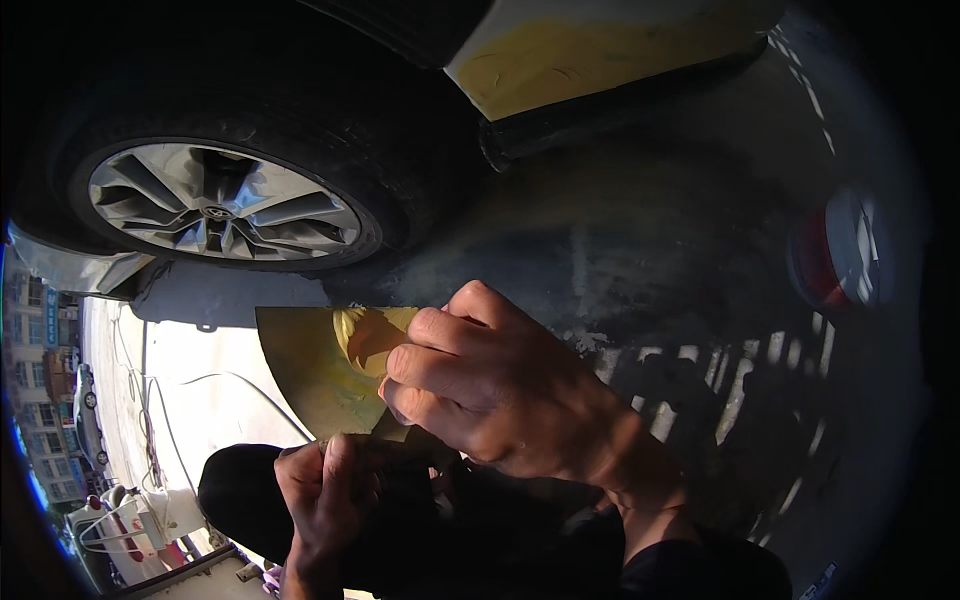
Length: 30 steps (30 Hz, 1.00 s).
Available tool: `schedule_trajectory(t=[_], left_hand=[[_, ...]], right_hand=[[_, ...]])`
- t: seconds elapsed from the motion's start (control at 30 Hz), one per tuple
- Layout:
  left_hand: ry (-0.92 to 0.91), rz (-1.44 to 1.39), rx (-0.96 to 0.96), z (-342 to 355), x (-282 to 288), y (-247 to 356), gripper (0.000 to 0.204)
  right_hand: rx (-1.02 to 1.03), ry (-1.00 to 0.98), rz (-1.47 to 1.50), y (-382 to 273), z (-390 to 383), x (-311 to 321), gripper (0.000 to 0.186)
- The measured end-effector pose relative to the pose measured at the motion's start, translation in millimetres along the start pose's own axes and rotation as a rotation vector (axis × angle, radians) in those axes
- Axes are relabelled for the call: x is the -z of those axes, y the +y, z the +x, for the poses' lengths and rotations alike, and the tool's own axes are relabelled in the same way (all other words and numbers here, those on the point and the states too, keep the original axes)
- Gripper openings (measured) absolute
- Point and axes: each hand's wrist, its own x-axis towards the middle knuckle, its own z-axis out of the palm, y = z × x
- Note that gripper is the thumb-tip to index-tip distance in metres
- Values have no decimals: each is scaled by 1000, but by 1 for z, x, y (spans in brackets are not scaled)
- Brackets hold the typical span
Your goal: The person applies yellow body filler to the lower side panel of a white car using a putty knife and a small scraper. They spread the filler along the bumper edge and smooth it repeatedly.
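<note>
My left hand (325, 485) is closed, its thumb on top, at the lower edge of a thin yellowish putty board (305, 375). Smears of putty cover the board's face. Above it, my right hand (490, 385) is closed with its fingers bent toward the board. From its fingertips sticks out a small tan putty spreader (378, 345), partly hidden by the fingers. A lump of yellow putty (347, 330) sits along the spreader's far side, over the board.
A car wheel (220, 210) with silver spokes stands at the upper left. Beyond it, the car's lower panel (560, 65) carries a broad yellow putty patch. A round, red-and-clear container (840, 250) stands at the right. Hoses (150, 420) lie on the sunlit ground at left.
</note>
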Motion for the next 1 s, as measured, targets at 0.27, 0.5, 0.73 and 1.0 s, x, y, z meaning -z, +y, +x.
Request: schedule_trajectory(t=[0.27,0.5,0.73,1.0], left_hand=[[108,-63,-6,0,3,-1,51],[85,-21,5,-1,9,-6,52],[68,-11,11,0,13,-7,54],[126,21,-3,2,22,-21,53]], right_hand=[[-457,734,366,50,-5,13,17],[-549,1302,347,87,16,-27,9],[-588,1454,178,90,47,-39,10],[-604,1565,117,102,63,-53,9]])
